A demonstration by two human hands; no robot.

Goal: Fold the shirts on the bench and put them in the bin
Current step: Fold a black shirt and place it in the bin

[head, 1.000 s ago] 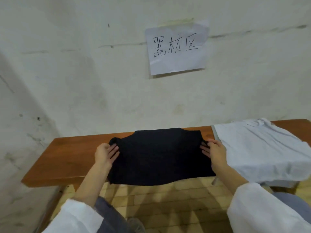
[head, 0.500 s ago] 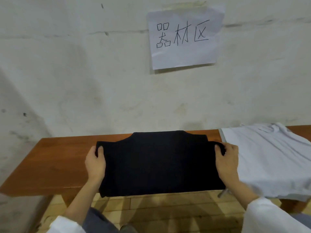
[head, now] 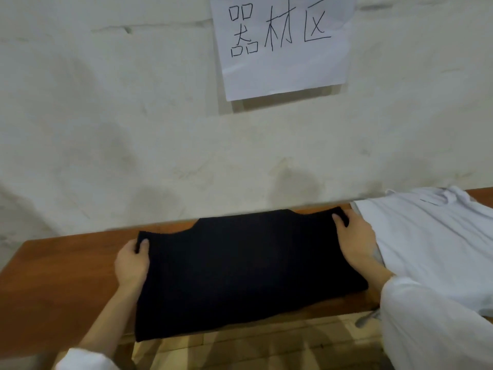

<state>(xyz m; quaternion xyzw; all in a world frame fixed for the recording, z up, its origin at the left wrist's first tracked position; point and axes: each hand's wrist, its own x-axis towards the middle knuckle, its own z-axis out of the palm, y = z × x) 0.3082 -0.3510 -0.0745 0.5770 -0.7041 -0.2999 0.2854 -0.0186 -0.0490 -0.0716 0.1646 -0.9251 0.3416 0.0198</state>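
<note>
Black shirt [head: 248,273]: dark, matte, fine-knit cloth, folded into a broad, flat rectangle. Its far edge has a stepped outline, raised along the middle. It lies across the middle of the bench, the far edge near the wall and the near edge drooping over the bench's front edge.
Left hand [head: 132,265]: grips the shirt's far left corner, thumb on top of the cloth and fingers curled round its left edge.
Right hand [head: 356,241]: clenched on the shirt's far right corner, fingers folded over the cloth, the back of the hand touching the white shirt.
Bench [head: 66,263]: long plank of smooth, reddish-brown wood with a straight front edge, its back edge against the wall.
White shirt [head: 432,241]: pale, thin cloth, rumpled and unfolded, spread over the right end of the bench just beside the black shirt, with part of it hanging over the front edge.
Sleeves: white fabric on both arms, the left sleeve [head: 80,360] pushed up from a bare forearm, the right sleeve [head: 426,329] loose and creased.
Wall [head: 106,129]: rough off-white plaster, stained and cracked.
Paper sign [head: 282,44]: white sheet, slightly wrinkled, fixed to the wall above the bench, with three handwritten black characters.
Floor [head: 253,351]: light wooden boards showing below the bench's front edge.
</note>
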